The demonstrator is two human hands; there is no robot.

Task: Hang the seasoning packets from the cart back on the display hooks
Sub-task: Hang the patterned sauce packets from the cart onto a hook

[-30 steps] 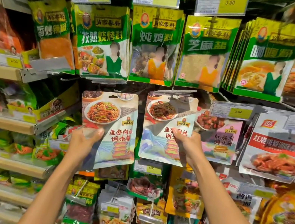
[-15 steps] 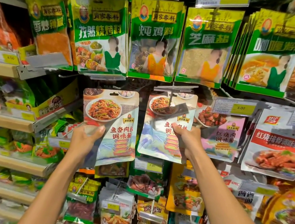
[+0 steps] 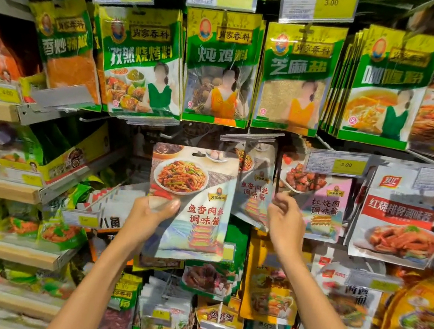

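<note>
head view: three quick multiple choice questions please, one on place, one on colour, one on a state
1. Where is the held packet relative to the matching hung packet? A left, B right, C above
2. The title band of the top-row packets is: A red, B green, C blue
3. The left hand: A is open and empty, B grips the held packet, C rests on a shelf

A: it overlaps the hung packet's left side.
B: the band behind the white characters is green.
B: its thumb lies across the packet's lower left front.
</note>
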